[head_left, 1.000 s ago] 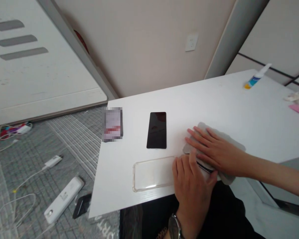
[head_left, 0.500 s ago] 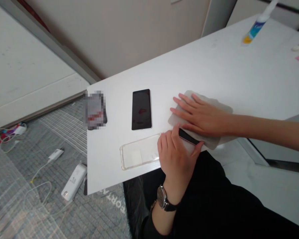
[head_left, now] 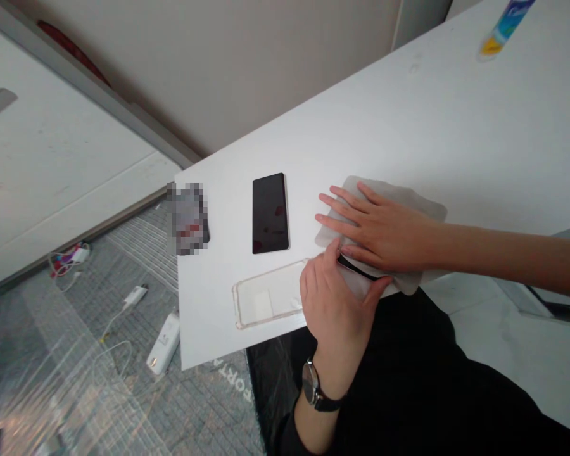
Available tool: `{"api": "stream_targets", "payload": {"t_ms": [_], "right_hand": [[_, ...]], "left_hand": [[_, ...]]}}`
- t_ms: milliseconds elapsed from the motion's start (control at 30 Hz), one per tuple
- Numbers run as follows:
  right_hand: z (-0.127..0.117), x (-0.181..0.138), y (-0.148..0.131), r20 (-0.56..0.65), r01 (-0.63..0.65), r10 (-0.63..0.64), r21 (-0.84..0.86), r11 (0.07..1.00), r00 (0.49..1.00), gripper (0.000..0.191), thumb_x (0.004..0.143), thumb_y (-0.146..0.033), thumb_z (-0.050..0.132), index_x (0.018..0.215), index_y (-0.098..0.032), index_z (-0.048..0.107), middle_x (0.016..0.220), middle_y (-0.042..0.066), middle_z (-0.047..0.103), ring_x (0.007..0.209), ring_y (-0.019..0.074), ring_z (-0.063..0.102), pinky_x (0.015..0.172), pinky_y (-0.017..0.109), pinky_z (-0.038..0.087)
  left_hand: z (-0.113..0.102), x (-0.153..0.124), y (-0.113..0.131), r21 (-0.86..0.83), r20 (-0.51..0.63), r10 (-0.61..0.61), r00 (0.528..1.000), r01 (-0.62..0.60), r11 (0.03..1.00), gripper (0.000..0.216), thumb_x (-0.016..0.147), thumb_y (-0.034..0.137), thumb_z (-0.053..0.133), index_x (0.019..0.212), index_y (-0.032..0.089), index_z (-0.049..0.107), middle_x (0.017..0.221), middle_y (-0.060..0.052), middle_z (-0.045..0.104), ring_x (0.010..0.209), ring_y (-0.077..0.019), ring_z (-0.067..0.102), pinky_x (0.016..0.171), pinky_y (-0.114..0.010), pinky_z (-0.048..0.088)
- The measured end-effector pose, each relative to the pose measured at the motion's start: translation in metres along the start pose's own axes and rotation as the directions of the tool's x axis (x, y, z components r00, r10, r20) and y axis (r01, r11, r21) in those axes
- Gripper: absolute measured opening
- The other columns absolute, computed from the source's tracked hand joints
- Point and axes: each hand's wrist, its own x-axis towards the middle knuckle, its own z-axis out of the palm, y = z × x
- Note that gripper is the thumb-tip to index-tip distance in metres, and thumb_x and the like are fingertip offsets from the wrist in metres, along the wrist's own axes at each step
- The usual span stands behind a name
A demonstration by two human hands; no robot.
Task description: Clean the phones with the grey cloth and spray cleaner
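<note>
My left hand [head_left: 337, 291], with a watch on its wrist, grips the end of a dark-faced phone [head_left: 358, 268] between thumb and forefinger at the table's near edge. Only a thin black strip of it shows; the rest is hidden. A grey cloth [head_left: 420, 197] lies over it. On that cloth my right hand [head_left: 375, 225] rests flat, fingers spread. To the left of my left hand lies a clear phone case [head_left: 270, 299] with a small pale square in it. A second phone [head_left: 270, 213], black screen up, lies further back on the table.
A pixelated object [head_left: 190, 221] sits at the white table's [head_left: 228, 183] left edge. At the back right stands a bottle [head_left: 506, 28] with a blue and yellow label. On the floor mat are a white power strip [head_left: 164, 345] and cables [head_left: 133, 297].
My right hand has slid slightly left on the cloth, and the black strip showing between my hands is thinner. The camera view has turned a little. My left hand keeps its hold.
</note>
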Motion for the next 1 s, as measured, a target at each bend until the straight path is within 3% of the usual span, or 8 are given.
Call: {"api": "stream_targets", "payload": {"t_ms": [267, 433, 533, 600, 767, 900, 1000], "right_hand": [[0.001, 0.002, -0.015, -0.028, 0.039, -0.038, 0.04, 0.998, 0.999, 0.073, 0.111, -0.058, 0.04, 0.166, -0.01, 0.038, 0.176, 0.021, 0.027, 0.164, 0.0411, 0.022, 0.128, 0.068, 0.029], [0.004, -0.005, 0.016, -0.073, 0.038, -0.037, 0.017, 0.999, 0.997, 0.071, 0.112, -0.057, 0.038, 0.167, -0.013, 0.035, 0.177, 0.017, 0.029, 0.163, 0.0379, 0.027, 0.128, 0.066, 0.031], [0.005, -0.012, 0.032, -0.133, -0.084, 0.077, -0.049, 0.995, 0.988, 0.069, 0.113, -0.054, 0.035, 0.164, -0.009, 0.04, 0.174, 0.025, 0.031, 0.16, 0.0468, 0.031, 0.121, 0.074, 0.033], [0.006, -0.014, 0.025, -0.176, -0.121, 0.104, -0.089, 0.989, 0.979, 0.066, 0.113, -0.051, 0.034, 0.16, -0.006, 0.047, 0.171, 0.03, 0.034, 0.158, 0.0501, 0.033, 0.119, 0.077, 0.034], [0.007, -0.011, 0.005, -0.126, 0.042, -0.052, -0.082, 0.996, 0.991, 0.058, 0.114, -0.047, 0.035, 0.162, -0.017, 0.047, 0.173, 0.013, 0.039, 0.161, 0.0342, 0.033, 0.127, 0.061, 0.034], [0.006, -0.024, 0.039, -0.154, -0.162, 0.143, -0.117, 0.98, 0.978, 0.063, 0.112, -0.048, 0.04, 0.163, -0.01, 0.044, 0.171, 0.024, 0.037, 0.158, 0.045, 0.036, 0.12, 0.071, 0.038], [0.004, -0.039, 0.055, -0.149, -0.264, 0.246, -0.115, 0.958, 0.958, 0.061, 0.113, -0.048, 0.037, 0.163, -0.013, 0.046, 0.171, 0.026, 0.037, 0.157, 0.0479, 0.037, 0.118, 0.073, 0.04]], "left_hand": [[-0.001, -0.001, -0.001, 0.037, 0.009, 0.015, 1.0, -0.015, 0.999, 0.102, 0.069, 0.05, 0.101, 0.149, 0.018, 0.046, 0.118, -0.012, 0.075, 0.11, -0.0334, 0.073, 0.096, -0.049, 0.06], [-0.003, -0.001, -0.001, 0.034, 0.005, 0.03, 1.0, -0.03, 0.999, 0.098, 0.074, 0.051, 0.098, 0.149, 0.017, 0.045, 0.12, -0.013, 0.074, 0.109, -0.0326, 0.071, 0.097, -0.049, 0.059], [-0.003, -0.001, 0.0, 0.035, 0.031, 0.004, 1.0, -0.005, 0.999, 0.097, 0.074, 0.046, 0.098, 0.149, 0.019, 0.044, 0.122, -0.012, 0.073, 0.111, -0.0327, 0.07, 0.099, -0.05, 0.058], [-0.003, -0.002, 0.0, 0.028, 0.047, 0.001, 0.999, -0.002, 1.0, 0.096, 0.074, 0.044, 0.098, 0.15, 0.019, 0.044, 0.122, -0.011, 0.073, 0.111, -0.0321, 0.07, 0.099, -0.049, 0.057], [-0.003, -0.003, -0.002, 0.052, 0.018, 0.041, 0.999, -0.042, 0.998, 0.092, 0.077, 0.042, 0.096, 0.149, 0.017, 0.046, 0.129, -0.014, 0.071, 0.115, -0.033, 0.069, 0.1, -0.049, 0.056], [-0.005, -0.001, -0.002, 0.074, 0.056, 0.064, 0.996, -0.068, 0.995, 0.092, 0.078, 0.043, 0.095, 0.15, 0.014, 0.045, 0.121, -0.011, 0.072, 0.111, -0.0309, 0.069, 0.099, -0.048, 0.055], [-0.006, 0.001, 0.0, 0.121, 0.087, 0.104, 0.991, -0.114, 0.986, 0.086, 0.082, 0.045, 0.092, 0.15, 0.014, 0.049, 0.121, -0.011, 0.071, 0.111, -0.0305, 0.067, 0.1, -0.048, 0.054]]}}
